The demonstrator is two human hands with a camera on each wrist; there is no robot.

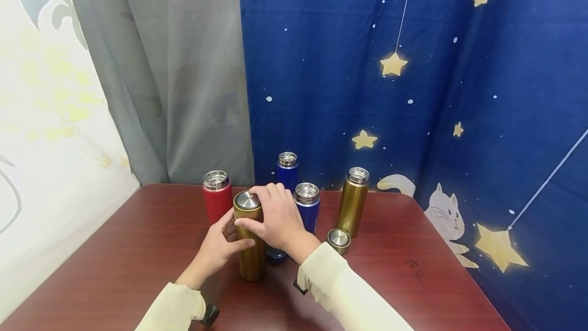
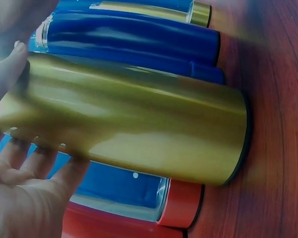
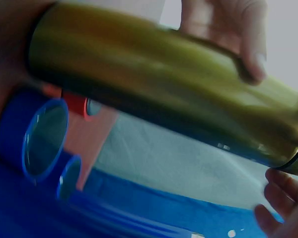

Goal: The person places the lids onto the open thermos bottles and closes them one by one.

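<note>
A gold thermos bottle [image 1: 251,264] stands upright at the middle of the table. My left hand [image 1: 215,249] grips its upper body, thumb on the near side and fingers round the far side. Over its top, my right hand [image 1: 281,218] holds the gold lid [image 1: 248,201] with its silver disc, the thumb in front and the fingers behind. The lid sits at the bottle's mouth. In the left wrist view, the bottle's gold side [image 2: 144,119] fills the middle, with the left fingers [image 2: 72,173] along its lower edge.
Around it stand uncapped bottles: red [image 1: 217,206], near blue [image 1: 309,213], far blue [image 1: 287,173] and another gold one [image 1: 353,203]. A loose gold lid [image 1: 339,241] lies at right. Blue lids [image 3: 12,131] and a red lid [image 2: 184,202] stand close by. Curtains [image 1: 321,65] hang behind.
</note>
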